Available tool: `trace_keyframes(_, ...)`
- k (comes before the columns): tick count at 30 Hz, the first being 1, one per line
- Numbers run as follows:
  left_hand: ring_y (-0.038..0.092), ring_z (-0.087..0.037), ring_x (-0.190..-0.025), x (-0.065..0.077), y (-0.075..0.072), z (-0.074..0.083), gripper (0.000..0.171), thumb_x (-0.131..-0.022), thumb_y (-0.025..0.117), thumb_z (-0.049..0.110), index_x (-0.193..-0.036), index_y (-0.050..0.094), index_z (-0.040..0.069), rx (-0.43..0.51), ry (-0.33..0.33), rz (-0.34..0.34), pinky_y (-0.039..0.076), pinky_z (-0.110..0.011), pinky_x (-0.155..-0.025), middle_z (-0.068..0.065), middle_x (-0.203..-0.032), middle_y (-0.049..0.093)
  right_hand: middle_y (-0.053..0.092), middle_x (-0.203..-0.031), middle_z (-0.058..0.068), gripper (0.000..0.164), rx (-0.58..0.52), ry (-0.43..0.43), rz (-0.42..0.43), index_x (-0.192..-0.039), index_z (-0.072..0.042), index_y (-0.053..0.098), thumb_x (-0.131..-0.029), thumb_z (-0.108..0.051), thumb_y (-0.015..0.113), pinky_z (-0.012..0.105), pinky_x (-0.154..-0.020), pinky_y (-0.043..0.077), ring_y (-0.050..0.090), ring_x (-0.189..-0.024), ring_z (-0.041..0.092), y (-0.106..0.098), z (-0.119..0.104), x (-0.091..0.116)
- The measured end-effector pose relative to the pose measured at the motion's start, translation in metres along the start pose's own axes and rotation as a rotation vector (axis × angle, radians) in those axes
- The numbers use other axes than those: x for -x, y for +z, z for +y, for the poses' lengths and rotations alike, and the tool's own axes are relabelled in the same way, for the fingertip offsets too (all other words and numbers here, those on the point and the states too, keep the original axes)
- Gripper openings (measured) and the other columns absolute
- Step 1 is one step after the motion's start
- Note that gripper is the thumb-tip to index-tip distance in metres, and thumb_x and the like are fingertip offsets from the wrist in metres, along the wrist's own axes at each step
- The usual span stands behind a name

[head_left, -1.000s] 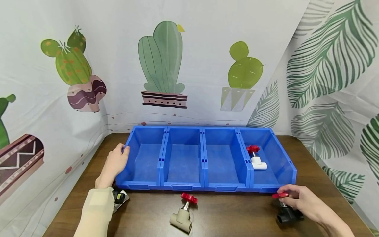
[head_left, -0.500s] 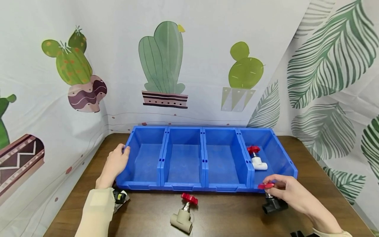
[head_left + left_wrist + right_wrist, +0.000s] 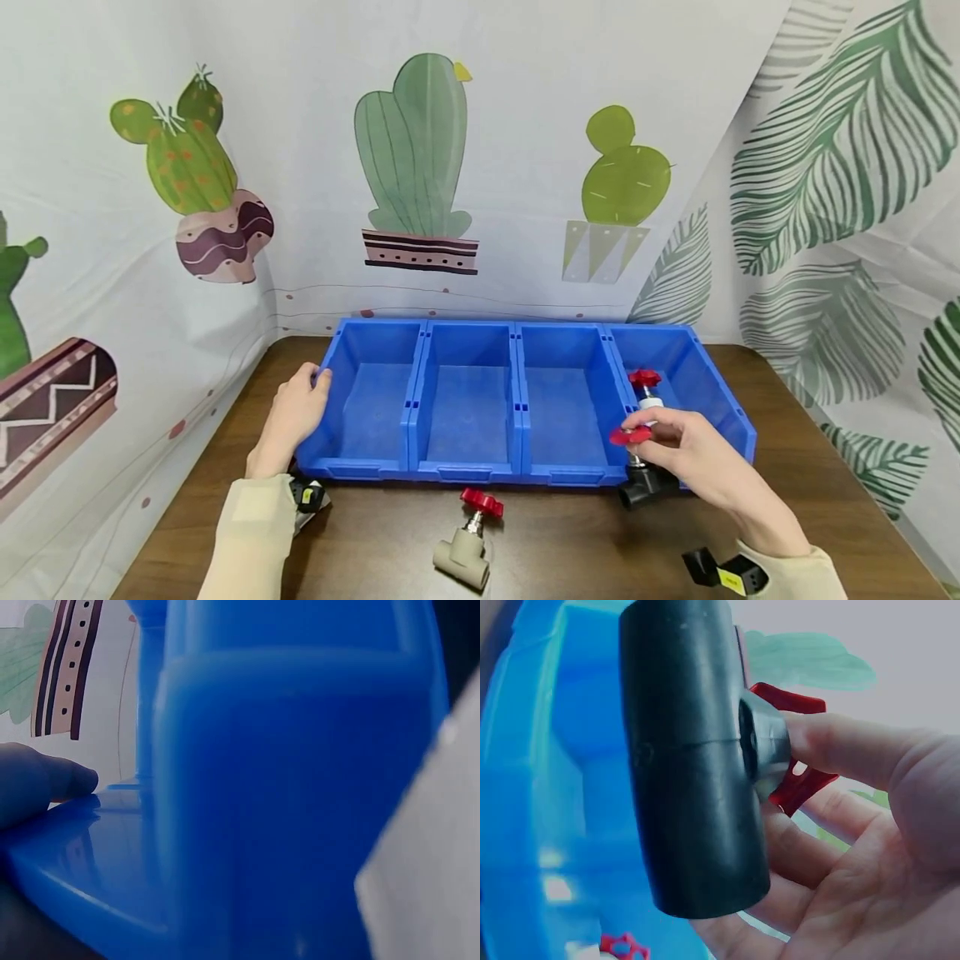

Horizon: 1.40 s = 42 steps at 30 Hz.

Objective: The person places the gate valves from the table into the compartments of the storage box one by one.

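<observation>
My right hand (image 3: 701, 458) pinches the red handwheel of a black stop valve (image 3: 647, 485), lifted at the front edge of the rightmost blue bin. In the right wrist view the black valve's (image 3: 694, 757) pipe body hangs near the camera, thumb and fingers about its red wheel. My left hand (image 3: 292, 412) grips the left wall of the leftmost blue bin (image 3: 352, 472); a fingertip (image 3: 71, 778) lies over the rim in the left wrist view. A white valve (image 3: 645, 379) with a red wheel sits in the rightmost bin, partly hidden by my right hand.
Several blue bins (image 3: 467, 475) stand joined in a row on the brown wooden table (image 3: 562, 542). A beige valve (image 3: 465, 554) with a red handwheel lies in front of them. Behind hangs a white cloth (image 3: 517, 167) printed with cacti and leaves.
My right hand has carried the black valve left and upward, from the table's right side to the rightmost bin's front edge. My left hand stays on the leftmost bin.
</observation>
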<state>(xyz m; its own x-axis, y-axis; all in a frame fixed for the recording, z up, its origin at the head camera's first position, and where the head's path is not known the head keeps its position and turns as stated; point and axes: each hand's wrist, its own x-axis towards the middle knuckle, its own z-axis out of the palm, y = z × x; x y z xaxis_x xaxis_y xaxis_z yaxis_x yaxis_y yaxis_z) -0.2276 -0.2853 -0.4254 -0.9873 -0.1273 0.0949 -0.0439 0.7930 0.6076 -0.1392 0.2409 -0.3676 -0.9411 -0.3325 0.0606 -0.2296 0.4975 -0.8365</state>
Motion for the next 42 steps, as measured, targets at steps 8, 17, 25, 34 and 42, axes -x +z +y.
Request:
trace_keyframes(8,0.057,-0.038,-0.089,0.003,-0.001,0.001,0.049,-0.106,0.031,0.042,-0.120,0.051,0.000,0.003,-0.020,-0.009,0.045,-0.049,-0.073,-0.023,-0.105,0.060,0.071,-0.095,0.010,0.020,-0.020,0.010,0.027,-0.109,-0.006,0.067,-0.090,-0.009,0.070,0.028,-0.059,0.044,0.065,-0.079,0.021,0.015,-0.014,-0.025)
trace_keyframes(17,0.057,-0.037,-0.089,0.006,-0.004,0.003,0.048,-0.105,0.033,0.043,-0.119,0.051,0.001,0.023,-0.031,-0.012,0.045,-0.048,-0.073,-0.023,-0.105,0.060,0.069,-0.092,0.006,0.016,0.076,0.003,0.153,-0.108,-0.009,0.068,-0.091,-0.009,0.068,0.029,-0.054,0.041,0.061,-0.074,0.021,0.034,-0.023,-0.049)
trace_keyframes(25,0.055,-0.037,-0.088,0.007,-0.008,0.002,0.045,-0.106,0.034,0.040,-0.119,0.050,0.001,0.019,-0.041,-0.014,0.043,-0.047,-0.073,-0.021,-0.103,0.059,0.070,-0.089,0.008,0.019,0.177,0.044,0.278,-0.110,-0.007,0.066,-0.092,-0.010,0.066,0.030,-0.050,0.038,0.056,-0.064,0.019,0.051,-0.021,-0.073)
trace_keyframes(34,0.056,-0.036,-0.088,0.004,-0.002,0.001,0.048,-0.106,0.033,0.041,-0.121,0.051,0.000,0.018,-0.031,0.000,0.044,-0.047,-0.072,-0.022,-0.103,0.059,0.066,-0.077,0.006,0.017,0.204,0.051,0.314,-0.106,-0.004,0.067,-0.090,-0.009,0.065,0.031,-0.047,0.036,0.049,-0.054,0.018,0.065,-0.010,-0.103)
trace_keyframes(42,0.056,-0.035,-0.087,0.002,0.002,0.002,0.049,-0.105,0.034,0.043,-0.121,0.052,0.000,0.022,-0.024,-0.002,0.044,-0.046,-0.072,-0.021,-0.103,0.060,0.062,-0.069,0.004,0.016,0.240,0.130,0.306,-0.105,-0.005,0.068,-0.089,-0.010,0.066,0.032,-0.046,0.036,0.048,-0.051,0.018,0.069,0.007,-0.122)
